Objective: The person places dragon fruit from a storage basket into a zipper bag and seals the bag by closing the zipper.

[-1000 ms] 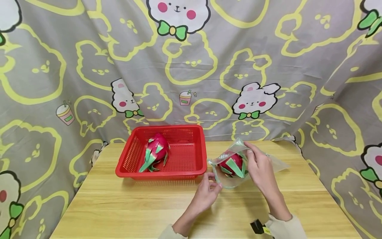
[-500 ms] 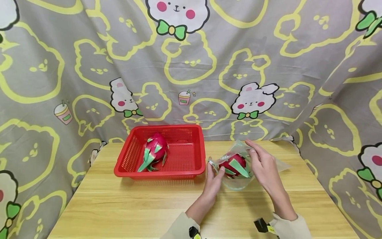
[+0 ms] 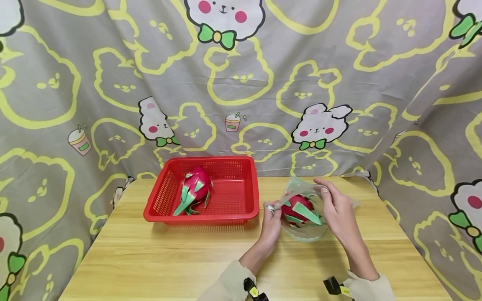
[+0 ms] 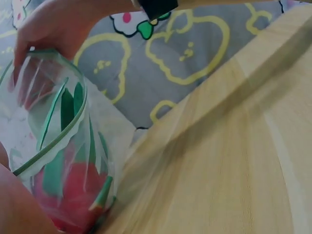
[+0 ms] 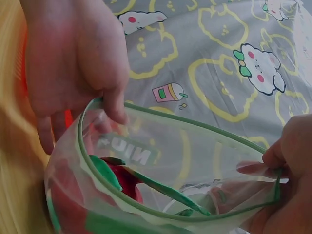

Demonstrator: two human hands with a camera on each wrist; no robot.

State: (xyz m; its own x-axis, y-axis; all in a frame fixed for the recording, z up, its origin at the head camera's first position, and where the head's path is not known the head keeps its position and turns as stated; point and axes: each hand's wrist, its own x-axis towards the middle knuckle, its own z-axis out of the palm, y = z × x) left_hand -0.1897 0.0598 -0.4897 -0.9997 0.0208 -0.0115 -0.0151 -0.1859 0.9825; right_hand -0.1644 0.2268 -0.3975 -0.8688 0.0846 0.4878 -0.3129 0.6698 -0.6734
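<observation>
My left hand (image 3: 271, 228) pinches the left corner of a clear zip bag (image 3: 301, 235) with a green-edged mouth. At the opposite corner my right hand (image 3: 339, 214) pinches the rim between thumb and fingers. In the right wrist view the mouth (image 5: 161, 122) gapes wide between both hands. Inside the bag lies a magenta dragon fruit (image 3: 293, 211) with green scales, its leafy end toward the opening. Through the film in the left wrist view the dragon fruit (image 4: 73, 183) shows close to the tabletop.
A red plastic basket (image 3: 203, 218) stands left of the bag, near my left hand. One more dragon fruit (image 3: 197, 184) lies in its left half. Behind the wooden table (image 3: 180, 255) hangs a grey patterned curtain (image 3: 263, 83).
My left hand has shifted from below the bag's left corner up to a pinch on it. My right hand has moved slightly right, and the bag mouth has widened around the dragon fruit.
</observation>
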